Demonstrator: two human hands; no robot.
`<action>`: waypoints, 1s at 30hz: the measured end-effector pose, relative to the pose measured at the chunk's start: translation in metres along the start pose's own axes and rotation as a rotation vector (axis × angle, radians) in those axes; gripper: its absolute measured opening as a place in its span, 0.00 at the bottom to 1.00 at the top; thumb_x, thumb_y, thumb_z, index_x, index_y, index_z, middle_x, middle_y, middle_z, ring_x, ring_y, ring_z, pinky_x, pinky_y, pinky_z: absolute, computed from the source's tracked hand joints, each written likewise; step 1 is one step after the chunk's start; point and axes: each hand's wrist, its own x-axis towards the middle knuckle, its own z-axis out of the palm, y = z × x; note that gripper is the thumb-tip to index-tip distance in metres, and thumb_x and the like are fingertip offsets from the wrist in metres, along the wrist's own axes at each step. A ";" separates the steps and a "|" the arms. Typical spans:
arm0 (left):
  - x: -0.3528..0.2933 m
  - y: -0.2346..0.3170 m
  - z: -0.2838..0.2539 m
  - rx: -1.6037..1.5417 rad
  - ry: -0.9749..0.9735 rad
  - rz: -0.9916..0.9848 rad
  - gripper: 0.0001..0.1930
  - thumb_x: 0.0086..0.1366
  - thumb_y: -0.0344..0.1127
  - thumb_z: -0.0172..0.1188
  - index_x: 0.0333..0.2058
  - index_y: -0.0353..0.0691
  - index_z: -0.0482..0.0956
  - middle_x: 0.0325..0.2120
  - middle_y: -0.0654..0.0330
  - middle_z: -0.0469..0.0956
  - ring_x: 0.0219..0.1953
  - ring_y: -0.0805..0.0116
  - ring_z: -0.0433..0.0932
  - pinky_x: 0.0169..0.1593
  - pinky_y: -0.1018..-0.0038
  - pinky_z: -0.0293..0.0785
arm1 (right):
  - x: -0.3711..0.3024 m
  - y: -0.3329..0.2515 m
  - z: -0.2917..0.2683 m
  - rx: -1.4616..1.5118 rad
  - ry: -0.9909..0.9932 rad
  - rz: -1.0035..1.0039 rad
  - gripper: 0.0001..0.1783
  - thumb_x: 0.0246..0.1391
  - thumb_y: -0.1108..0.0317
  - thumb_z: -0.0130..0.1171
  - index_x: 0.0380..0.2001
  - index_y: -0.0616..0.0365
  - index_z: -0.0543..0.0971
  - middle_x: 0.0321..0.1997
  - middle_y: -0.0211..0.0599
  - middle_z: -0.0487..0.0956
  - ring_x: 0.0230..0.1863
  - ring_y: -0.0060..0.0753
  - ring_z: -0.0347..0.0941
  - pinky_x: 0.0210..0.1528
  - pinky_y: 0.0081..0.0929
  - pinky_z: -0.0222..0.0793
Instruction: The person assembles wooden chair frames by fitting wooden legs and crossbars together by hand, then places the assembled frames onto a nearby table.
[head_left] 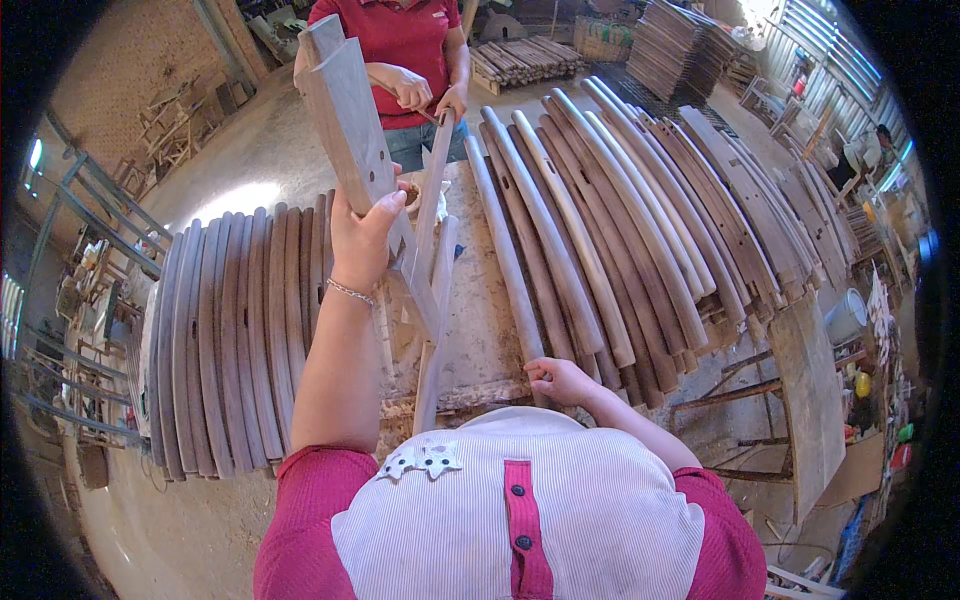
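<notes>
My left hand [365, 235] is raised, wrapped round a wooden part [345, 110] with drilled holes, which tilts upward and away from me. Below the hand, the lower end of the wood [415, 295] crosses in front of a narrow slat [433, 330] standing at the table's near edge. Low on the right, my right hand [560, 382] is closed, its curled fingers against the near end of a rounded wooden rail [508, 265]. Whatever those fingers hold, if anything, is hidden.
A person in a red shirt [405, 40] stands across the worktable [480, 345], hands on another narrow slat [432, 185]. Rows of wooden rails lie left [235, 340] and right [600, 220]. A board [805, 400] leans at the right, near a white bucket [846, 318].
</notes>
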 end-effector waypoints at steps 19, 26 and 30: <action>-0.001 0.000 0.002 -0.006 0.021 -0.005 0.19 0.52 0.24 0.56 0.44 0.34 0.66 0.41 0.57 0.72 0.40 0.69 0.74 0.47 0.72 0.70 | -0.001 -0.001 -0.001 -0.005 0.028 0.021 0.20 0.48 0.67 0.59 0.46 0.59 0.73 0.32 0.36 0.78 0.33 0.26 0.72 0.39 0.25 0.69; -0.001 -0.002 0.001 -0.026 0.028 -0.002 0.19 0.52 0.25 0.57 0.44 0.34 0.66 0.40 0.57 0.72 0.40 0.69 0.74 0.46 0.73 0.70 | 0.000 0.005 0.001 0.008 0.018 0.023 0.19 0.48 0.69 0.59 0.46 0.60 0.72 0.32 0.36 0.78 0.33 0.26 0.72 0.39 0.25 0.69; -0.001 0.000 0.003 0.005 0.019 -0.007 0.19 0.52 0.25 0.57 0.45 0.34 0.66 0.40 0.57 0.72 0.40 0.69 0.74 0.46 0.73 0.69 | 0.001 0.008 0.002 0.015 0.029 0.003 0.19 0.49 0.71 0.58 0.46 0.61 0.72 0.32 0.36 0.78 0.33 0.26 0.73 0.39 0.24 0.69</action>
